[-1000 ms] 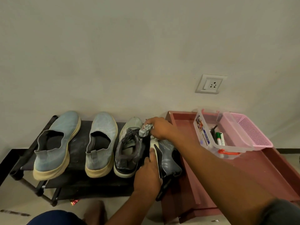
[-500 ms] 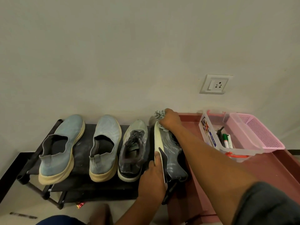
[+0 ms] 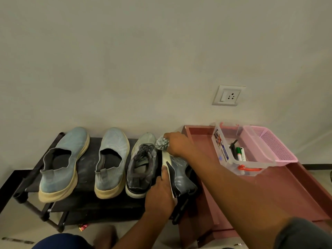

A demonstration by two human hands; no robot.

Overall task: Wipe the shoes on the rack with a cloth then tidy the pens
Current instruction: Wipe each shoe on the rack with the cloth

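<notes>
Your right hand (image 3: 177,145), fingers bunching the crumpled grey cloth (image 3: 162,144), has slid back from the toe of the tilted grey lace-up shoe (image 3: 179,174) at frame centre, your left hand (image 3: 159,194) gripping its sole: wiping continues, the pens (image 3: 240,154) in the clear box at right untouched.

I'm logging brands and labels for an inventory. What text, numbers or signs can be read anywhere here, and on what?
Sticker on the clear plastic box: colourful pictures and a blue strip of white lettering, too blurred to read.
Green-capped markers in that box: any print is too small to read.
Shoes, wall socket, pink basket: no legible text.
</notes>
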